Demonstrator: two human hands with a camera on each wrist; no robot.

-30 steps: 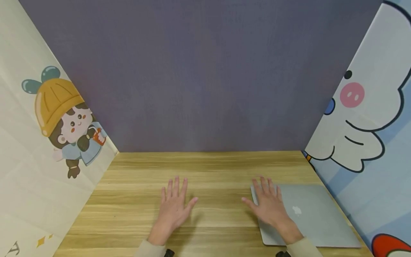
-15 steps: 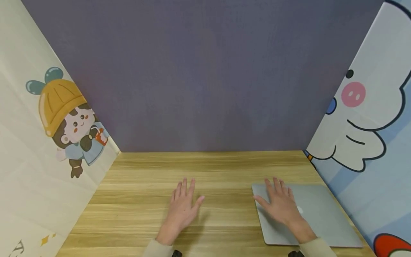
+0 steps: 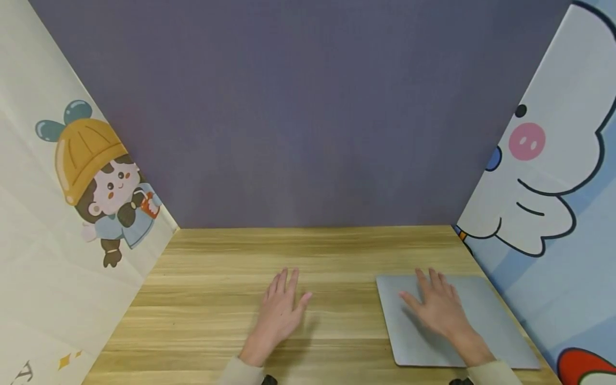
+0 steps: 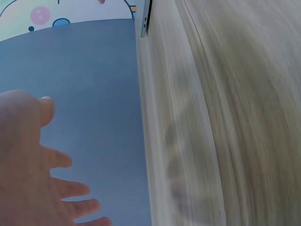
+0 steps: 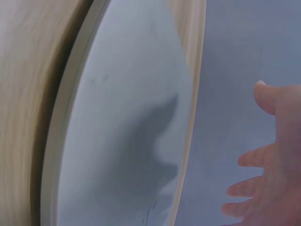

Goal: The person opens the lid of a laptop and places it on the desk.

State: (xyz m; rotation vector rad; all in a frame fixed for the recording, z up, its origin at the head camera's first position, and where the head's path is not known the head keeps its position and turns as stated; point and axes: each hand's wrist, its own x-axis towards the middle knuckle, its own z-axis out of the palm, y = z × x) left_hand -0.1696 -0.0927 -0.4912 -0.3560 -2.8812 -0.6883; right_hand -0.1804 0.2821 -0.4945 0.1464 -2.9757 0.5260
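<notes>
A closed silver laptop (image 3: pixel 486 326) lies flat at the right side of the wooden table (image 3: pixel 192 321). Over its lid hovers my right hand (image 3: pixel 440 310), palm down with the fingers spread, casting a shadow on the metal. The right wrist view shows a gap between this hand (image 5: pixel 273 155) and the laptop lid (image 5: pixel 127 117). Left of the laptop, my left hand (image 3: pixel 279 315) is held above bare wood, fingers extended and thumb out to the side. In the left wrist view the left hand (image 4: pixel 33 165) holds nothing, and its shadow falls on the tabletop.
A grey-purple panel (image 3: pixel 313 117) rises behind the table's back edge. A cream cloth with a cartoon figure (image 3: pixel 113 182) stands on the left. On the right is a blue cloth with a white cartoon animal (image 3: pixel 539 160), close to the laptop's right edge.
Both hands have drifted to the right. My right hand has gone from the laptop's left edge to farther over its lid, now covering the logo. The laptop has stayed in place.
</notes>
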